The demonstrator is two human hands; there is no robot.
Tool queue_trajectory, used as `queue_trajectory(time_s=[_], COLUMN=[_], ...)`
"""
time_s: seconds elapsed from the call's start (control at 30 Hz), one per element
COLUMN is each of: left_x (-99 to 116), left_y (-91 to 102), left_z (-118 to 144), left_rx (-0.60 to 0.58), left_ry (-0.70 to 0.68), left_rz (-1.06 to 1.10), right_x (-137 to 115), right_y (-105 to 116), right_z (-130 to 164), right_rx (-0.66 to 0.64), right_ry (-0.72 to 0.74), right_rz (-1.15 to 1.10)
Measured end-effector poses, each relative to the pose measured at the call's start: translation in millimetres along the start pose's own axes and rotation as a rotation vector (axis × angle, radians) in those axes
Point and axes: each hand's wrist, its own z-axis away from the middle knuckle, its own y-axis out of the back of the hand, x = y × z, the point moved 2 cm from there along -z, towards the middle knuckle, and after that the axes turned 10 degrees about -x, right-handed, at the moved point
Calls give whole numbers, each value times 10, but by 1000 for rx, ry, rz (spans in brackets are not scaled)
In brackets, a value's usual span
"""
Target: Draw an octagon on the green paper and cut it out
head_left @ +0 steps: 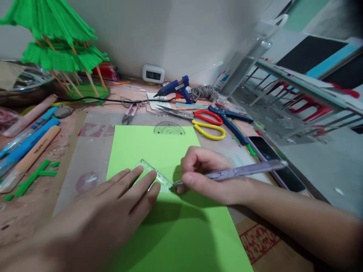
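A sheet of bright green paper (181, 234) lies before me on the table. My left hand (124, 200) is spread flat, its fingers pressing a small clear set square (157, 174) onto the paper. My right hand (210, 173) is closed around a pale purple pen (244, 169), whose tip touches the paper at the set square's right corner. Beyond both hands, a clear protractor (169, 129) rests across the far edge of the sheet.
Scissors with red and yellow handles (210, 130), blue pliers (234, 126) and a phone (275, 162) lie right. Behind are a blue glue gun (177, 88) and a digital clock (153, 73). Markers (31, 151) and a green tiered stick model (68, 56) stand left.
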Motion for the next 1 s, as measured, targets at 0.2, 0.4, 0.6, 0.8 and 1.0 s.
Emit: queue_trajectory(time_s=[0.2,0.4,0.6,0.8,1.0], left_x=[-9,-32,21,22,-16], left_y=[-69,-157,-108,-57,-13], left_z=[64,149,255,206,152], left_rx=[-48,-67,-219,-209,-276], left_ry=[-49,-101,-29,-8,10], left_rz=[9,81,201,209,193], right_x=[24,87,73,64,67], right_y=[26,78,89,70,53], right_z=[2,-14,-46,-75,-71], right_rx=[-85,74,16,7,46], right_ry=[-34,-38,-15,43,103], right_rz=[115,47,232,320,325])
